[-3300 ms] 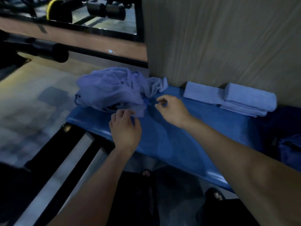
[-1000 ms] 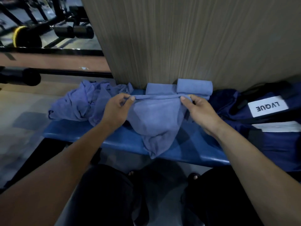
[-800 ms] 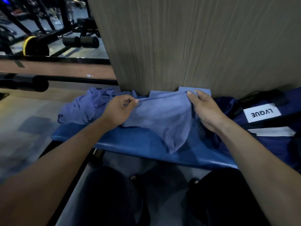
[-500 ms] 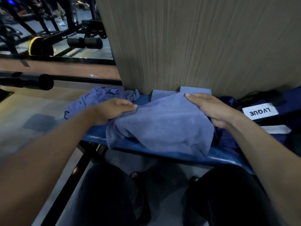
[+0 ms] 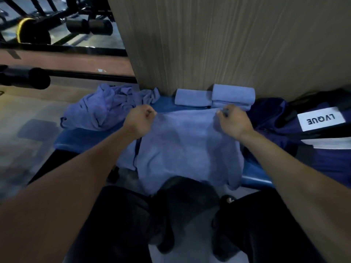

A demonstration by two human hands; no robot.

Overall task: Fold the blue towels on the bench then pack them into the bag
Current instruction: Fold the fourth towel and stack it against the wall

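While the towel [image 5: 187, 149] lay spread across the blue table [image 5: 85, 135] with its long side running left to right, its far edge was stretched between the two hands and its near part hung off the front edge toward the person's legs. The left hand [image 5: 139, 119] had the far-left corner, fingers [image 5: 149, 112] curled tight and pinching the cloth; the right hand [image 5: 231, 121] had the far-right corner the same way, fingers closed on the fabric. Both hands sat level with each other, neither nearer the work, so the fold looked set to go toward or away from the body, not sideways. Just beyond the right hand, two folded towels [image 5: 214, 96] rested against the wood-grain wall [image 5: 218, 44], near the held edge though contact was unclear. A crumpled heap of unfolded towels [image 5: 106, 106] waited beside the left hand. The dark blue bag [image 5: 303, 130] with its white label lay to the right, closest to the right hand, and by the look of it nothing had gone in yet.
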